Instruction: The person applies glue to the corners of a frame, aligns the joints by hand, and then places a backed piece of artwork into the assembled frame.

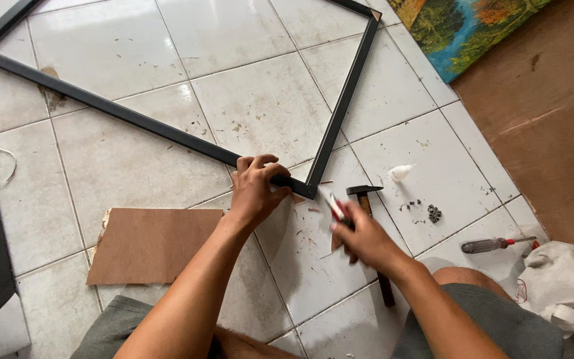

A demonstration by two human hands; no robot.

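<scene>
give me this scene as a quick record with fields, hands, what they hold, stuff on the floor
left hand: grips the black frame beside its near corner
right hand: holds a small red and white tool, blurred, kind unclear
hammer: on the tile floor, partly under the right hand
screwdriver: on the floor, right side
brown board: flat, left of the arms
painting: top right

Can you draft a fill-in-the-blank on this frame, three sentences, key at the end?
1. The left hand presses on the ____ of the black rectangular wooden picture frame.
2. The right hand holds a small red-and-white tool; beneath it on the white tiled floor lies a ____ with a wooden handle.
3. The flat brown cardboard sheet lies to the ____ of the left forearm.

Missing words: corner; hammer; left
</scene>
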